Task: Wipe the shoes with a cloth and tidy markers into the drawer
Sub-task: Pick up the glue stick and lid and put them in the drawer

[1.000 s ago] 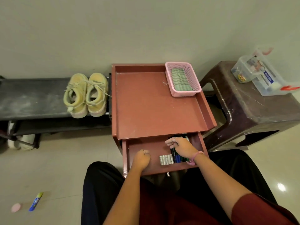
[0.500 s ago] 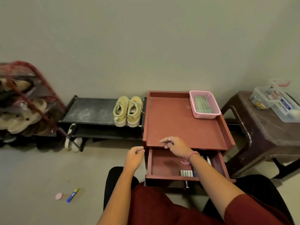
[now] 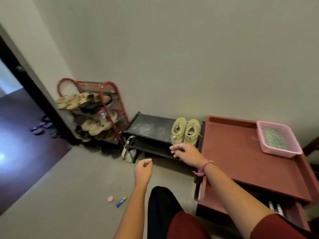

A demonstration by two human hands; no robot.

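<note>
A marker (image 3: pixel 121 202) lies on the near floor at left, the open drawer (image 3: pixel 291 215) at near right. Both hands, the left hand (image 3: pixel 143 171) and right hand (image 3: pixel 187 153), hover loosely curled, holding nothing. Farther back, yellow shoes (image 3: pixel 186 130) sit on a black rack (image 3: pixel 151 128).

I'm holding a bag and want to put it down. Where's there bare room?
Free: the red table left of the pink basket; the black shelf left of the yellow shoes; the floor around the blue marker. Crowded: the red rack, full of footwear.
</note>
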